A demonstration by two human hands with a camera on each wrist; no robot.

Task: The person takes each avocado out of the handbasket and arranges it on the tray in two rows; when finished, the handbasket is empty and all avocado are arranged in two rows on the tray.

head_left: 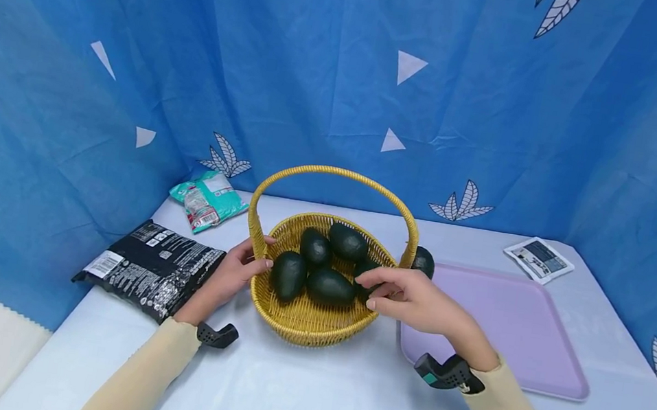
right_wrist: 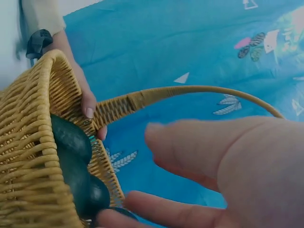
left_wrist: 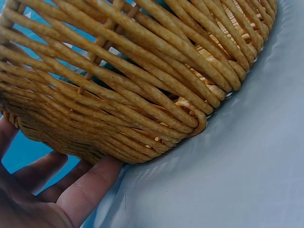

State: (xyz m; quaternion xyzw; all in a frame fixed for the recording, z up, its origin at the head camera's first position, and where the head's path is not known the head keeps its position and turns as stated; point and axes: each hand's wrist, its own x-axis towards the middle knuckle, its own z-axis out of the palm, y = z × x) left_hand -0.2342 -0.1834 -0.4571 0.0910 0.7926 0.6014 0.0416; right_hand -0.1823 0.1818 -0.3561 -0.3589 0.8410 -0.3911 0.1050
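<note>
A yellow wicker basket (head_left: 305, 333) with a tall arched handle stands on the table and holds several dark green avocados (head_left: 331, 287). At its left side my left hand (head_left: 237, 269) grips the rim by the foot of the handle, thumb on the inner side. The left wrist view has my left fingers against the woven wall. My right hand (head_left: 409, 299) reaches over the right rim, its fingertips at an avocado partly hidden behind them. In the right wrist view, thumb and fingers stand apart with nothing between them. One more avocado (head_left: 423, 262) lies outside the basket, beyond its right side.
Right of the basket lies a lilac tray (head_left: 512, 326), with a small white and dark packet (head_left: 539, 259) behind it. To the left are a black bag (head_left: 155, 265) and a teal packet (head_left: 209, 200). A blue curtain (head_left: 320, 79) hangs along the table's back edge.
</note>
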